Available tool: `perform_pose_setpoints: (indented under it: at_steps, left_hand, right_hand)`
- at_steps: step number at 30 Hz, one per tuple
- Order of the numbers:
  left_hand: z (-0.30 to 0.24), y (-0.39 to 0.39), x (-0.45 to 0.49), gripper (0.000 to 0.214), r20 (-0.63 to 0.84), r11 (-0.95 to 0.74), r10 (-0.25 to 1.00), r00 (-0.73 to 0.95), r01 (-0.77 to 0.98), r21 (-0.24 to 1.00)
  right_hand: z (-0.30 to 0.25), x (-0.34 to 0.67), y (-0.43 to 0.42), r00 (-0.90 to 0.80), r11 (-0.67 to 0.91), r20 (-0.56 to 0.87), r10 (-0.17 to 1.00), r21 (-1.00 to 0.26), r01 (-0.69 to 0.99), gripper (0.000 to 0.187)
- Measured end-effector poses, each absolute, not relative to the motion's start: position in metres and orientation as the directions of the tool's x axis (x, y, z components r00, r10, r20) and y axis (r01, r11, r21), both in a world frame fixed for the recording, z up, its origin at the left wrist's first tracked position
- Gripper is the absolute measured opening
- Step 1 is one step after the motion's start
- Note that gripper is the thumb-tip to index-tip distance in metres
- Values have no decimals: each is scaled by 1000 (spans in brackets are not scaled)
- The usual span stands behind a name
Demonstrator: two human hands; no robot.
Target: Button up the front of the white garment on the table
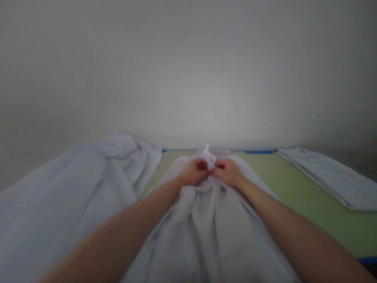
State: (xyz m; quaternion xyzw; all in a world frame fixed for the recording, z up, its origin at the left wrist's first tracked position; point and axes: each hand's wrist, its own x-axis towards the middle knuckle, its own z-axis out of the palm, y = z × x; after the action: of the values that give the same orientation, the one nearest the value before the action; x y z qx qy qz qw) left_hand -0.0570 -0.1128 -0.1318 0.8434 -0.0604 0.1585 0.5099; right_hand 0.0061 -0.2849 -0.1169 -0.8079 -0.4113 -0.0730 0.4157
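A white garment (235,232) with loose folds, its exact kind unclear in the blur, spreads over the green table from the middle down to the bottom edge. Near its far end, my left hand (195,171) is closed in a pinch on the gathered cloth. Close beside it, almost touching, my right hand (228,171) pinches the same bunched part. A small crumpled peak of the white cloth stands up just beyond my fingers. The fingertips are too blurred for fine detail.
Another heap of white cloth (73,184) covers the left side. Folded white cloth (338,177) lies flat at the right. The green tabletop (312,196) has a blue edge (259,152), with a plain grey wall (188,70) behind it.
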Motion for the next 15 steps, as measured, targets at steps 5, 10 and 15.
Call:
perform_pose_setpoints:
  at_steps: [5,10,15]
  left_hand:
    - [-131,-111,-56,25,292,-425,58,955,-241,873]
    - [-127,-111,-60,26,261,-410,58,964,-215,887]
    - [-127,-112,-61,28,247,-343,53,968,-215,914]
  right_hand:
    - [-116,6,-282,680,-299,429,595,-667,683,26]
    - [-113,4,-283,675,-254,416,609,-704,663,28]
    - [-112,5,-287,608,-155,384,695,-746,648,24]
